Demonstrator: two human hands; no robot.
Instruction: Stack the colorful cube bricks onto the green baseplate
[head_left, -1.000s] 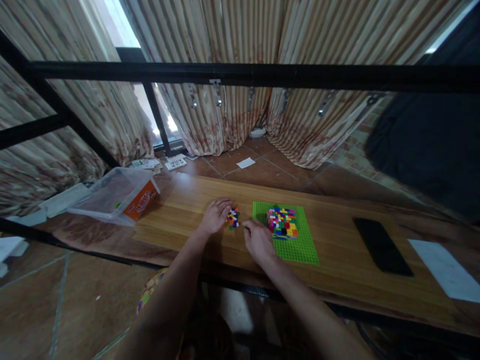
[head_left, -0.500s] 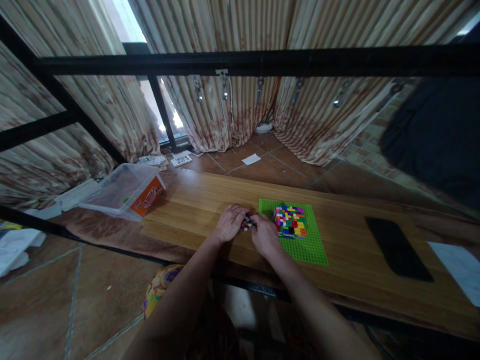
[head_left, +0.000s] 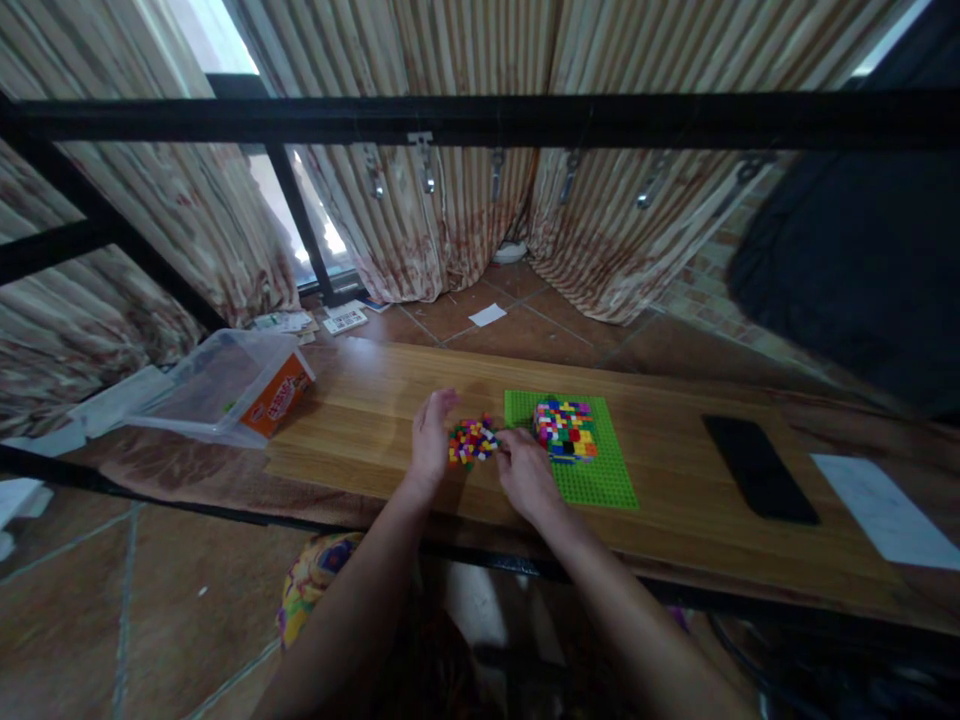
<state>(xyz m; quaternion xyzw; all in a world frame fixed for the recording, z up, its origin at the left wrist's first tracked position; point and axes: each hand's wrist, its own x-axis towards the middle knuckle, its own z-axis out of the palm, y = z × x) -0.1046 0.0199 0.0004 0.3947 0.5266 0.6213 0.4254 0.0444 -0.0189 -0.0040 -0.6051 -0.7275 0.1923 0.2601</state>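
Note:
A small pile of loose coloured bricks [head_left: 471, 441] lies on the wooden table [head_left: 390, 400], just left of a green baseplate [head_left: 592, 480]. A block of many-coloured bricks [head_left: 564, 430] stands on the baseplate's far part. My left hand [head_left: 429, 440] rests edge-down left of the pile, fingers stretched out, touching or nearly touching it. My right hand [head_left: 525, 470] sits right of the pile with fingers curled at the pile's edge; what they pinch, if anything, is hidden.
A clear plastic box [head_left: 225, 385] with an orange label lies tipped at the table's left end. A black phone [head_left: 757, 468] and a white sheet [head_left: 885, 510] lie to the right. A black metal frame bar [head_left: 480, 120] crosses overhead. Curtains hang behind.
Half a second ago both hands were closed together over the bricks. Now the left hand has opened and drawn left, and the pile shows between the hands.

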